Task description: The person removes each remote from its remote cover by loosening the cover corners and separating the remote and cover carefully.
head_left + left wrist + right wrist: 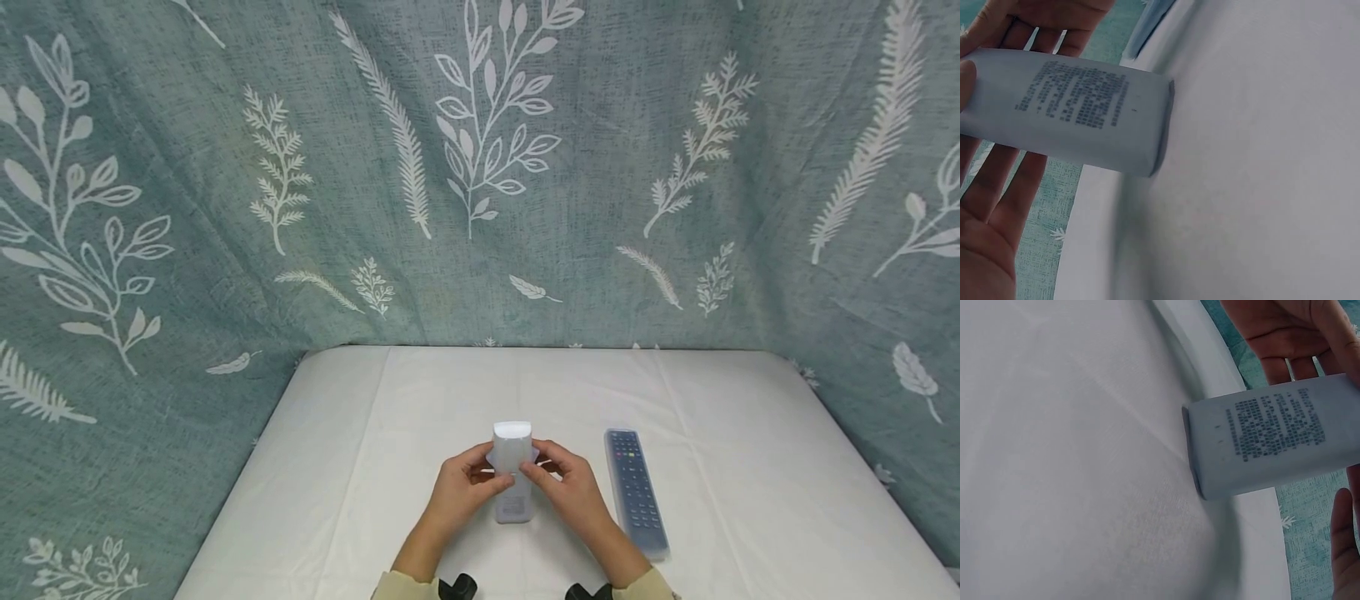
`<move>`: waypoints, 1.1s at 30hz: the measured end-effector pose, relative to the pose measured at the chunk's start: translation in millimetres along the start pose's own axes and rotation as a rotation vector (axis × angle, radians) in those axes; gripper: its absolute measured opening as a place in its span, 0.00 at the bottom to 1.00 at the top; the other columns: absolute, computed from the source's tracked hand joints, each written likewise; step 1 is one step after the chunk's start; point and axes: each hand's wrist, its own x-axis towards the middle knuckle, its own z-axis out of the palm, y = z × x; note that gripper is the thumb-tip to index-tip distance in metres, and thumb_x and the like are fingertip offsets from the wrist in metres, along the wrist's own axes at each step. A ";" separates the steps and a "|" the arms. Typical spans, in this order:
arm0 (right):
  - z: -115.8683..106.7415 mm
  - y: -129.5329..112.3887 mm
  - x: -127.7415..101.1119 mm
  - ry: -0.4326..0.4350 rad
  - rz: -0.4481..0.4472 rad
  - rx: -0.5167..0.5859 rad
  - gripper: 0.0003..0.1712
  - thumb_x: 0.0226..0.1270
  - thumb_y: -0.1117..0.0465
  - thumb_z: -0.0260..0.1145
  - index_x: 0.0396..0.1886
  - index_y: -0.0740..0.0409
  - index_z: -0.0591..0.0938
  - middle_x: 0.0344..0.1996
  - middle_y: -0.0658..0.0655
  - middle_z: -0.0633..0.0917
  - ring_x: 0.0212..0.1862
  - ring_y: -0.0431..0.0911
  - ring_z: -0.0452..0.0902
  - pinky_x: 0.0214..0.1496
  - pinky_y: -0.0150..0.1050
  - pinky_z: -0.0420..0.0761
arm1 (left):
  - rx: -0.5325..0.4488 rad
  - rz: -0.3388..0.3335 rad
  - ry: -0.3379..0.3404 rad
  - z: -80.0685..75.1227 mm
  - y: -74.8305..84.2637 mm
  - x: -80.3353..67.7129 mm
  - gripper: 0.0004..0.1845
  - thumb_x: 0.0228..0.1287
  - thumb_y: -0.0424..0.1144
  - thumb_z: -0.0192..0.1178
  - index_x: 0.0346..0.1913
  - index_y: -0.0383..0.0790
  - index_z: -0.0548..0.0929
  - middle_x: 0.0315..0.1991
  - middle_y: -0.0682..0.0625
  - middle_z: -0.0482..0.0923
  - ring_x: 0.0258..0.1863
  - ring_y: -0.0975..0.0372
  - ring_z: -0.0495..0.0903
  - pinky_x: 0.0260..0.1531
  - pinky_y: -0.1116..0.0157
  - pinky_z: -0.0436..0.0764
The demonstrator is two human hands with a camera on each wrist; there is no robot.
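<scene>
A white remote control point(513, 492) is held back side up between both hands, above the white tabletop. Small printed text covers the lower part of its back, also plain on the remote control point(1091, 100) in the left wrist view. My left hand point(463, 487) grips its left side, thumb on the back and fingers behind. From the right, my right hand point(567, 485) pinches it in the same way, thumb on the back. A pale lavender edge shows at either side between the fingers; what it belongs to I cannot tell. The button side is hidden.
A dark blue-grey remote control point(636, 492) with rows of buttons lies face up, right of the right hand, apparently in a translucent cover. A white cloth covers the table point(360, 492). Green leaf-patterned fabric point(600, 167) hangs behind and at both sides.
</scene>
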 end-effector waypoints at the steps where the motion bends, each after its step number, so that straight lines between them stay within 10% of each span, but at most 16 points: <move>1: 0.0 0.1 -0.3 0.003 -0.001 -0.002 0.16 0.65 0.56 0.71 0.52 0.48 0.86 0.45 0.48 0.90 0.43 0.32 0.79 0.47 0.33 0.83 | 0.009 0.003 -0.003 -0.1 -0.4 -0.3 0.27 0.60 0.38 0.72 0.62 0.39 0.80 0.56 0.43 0.84 0.48 0.57 0.86 0.47 0.71 0.85; 33: -2.4 11.5 -7.2 -0.052 -0.022 -0.062 0.18 0.58 0.58 0.75 0.49 0.49 0.86 0.38 0.46 0.89 0.40 0.38 0.82 0.44 0.32 0.84 | 0.139 0.003 -0.032 1.8 -7.4 -8.6 0.24 0.60 0.44 0.71 0.58 0.43 0.83 0.54 0.47 0.86 0.49 0.58 0.86 0.47 0.67 0.86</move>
